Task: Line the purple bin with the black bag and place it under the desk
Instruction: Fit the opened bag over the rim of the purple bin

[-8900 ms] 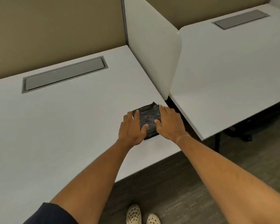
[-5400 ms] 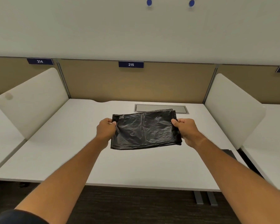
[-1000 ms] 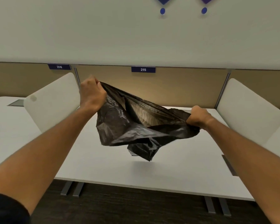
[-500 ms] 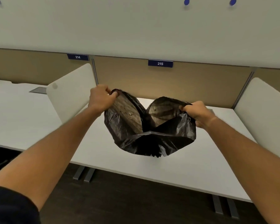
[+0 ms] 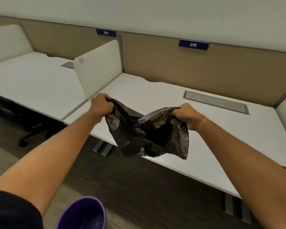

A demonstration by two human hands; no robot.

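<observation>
The black bag hangs unfolded in the air over the front edge of the white desk, its mouth partly spread. My left hand grips the bag's rim on the left side, and my right hand grips the rim on the right. The purple bin stands upright on the floor at the bottom of the view, below my left forearm, with its inside showing and only part of it in frame.
A white divider panel separates this desk from the neighbouring desk on the left. A grey cable hatch sits at the desk's back. Desk legs stand on the dark floor, and a chair base shows under the left desk.
My view has turned left and down, bringing the purple bin into sight. Both hands have lowered with the bag, which hangs lower over the desk's front edge.
</observation>
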